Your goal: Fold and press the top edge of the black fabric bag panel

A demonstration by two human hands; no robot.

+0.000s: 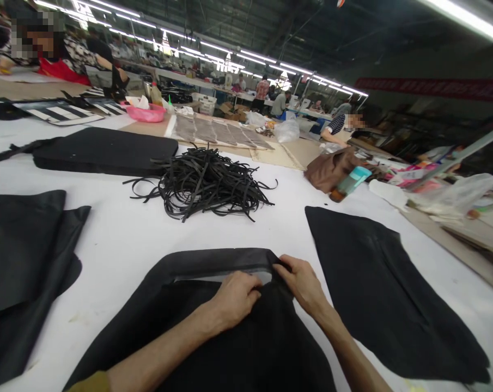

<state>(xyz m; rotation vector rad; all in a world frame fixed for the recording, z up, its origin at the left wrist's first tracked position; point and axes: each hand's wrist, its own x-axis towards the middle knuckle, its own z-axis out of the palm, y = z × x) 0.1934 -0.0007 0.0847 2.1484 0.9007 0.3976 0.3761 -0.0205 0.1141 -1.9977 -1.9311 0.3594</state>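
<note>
A large black leather-like panel (213, 337) lies in front of me on the white tabletop (119, 261). Along its far edge runs a folded strip (217, 260), and a light slit shows between the strip and the rest. My left hand (238, 296) is closed at that slit, its curled fingers gripping the panel's edge; the fingertips are partly hidden. At the far right corner, my right hand (303, 280) pinches the panel between thumb and fingers.
A tangle of thin black strips (213, 185) lies ahead, beside a stack of black pieces (107, 152). More black panels lie at left (21, 256) and right (385, 288). A turquoise-capped bottle (350, 184) and pink basket (146, 112) stand farther back. Several people work beyond.
</note>
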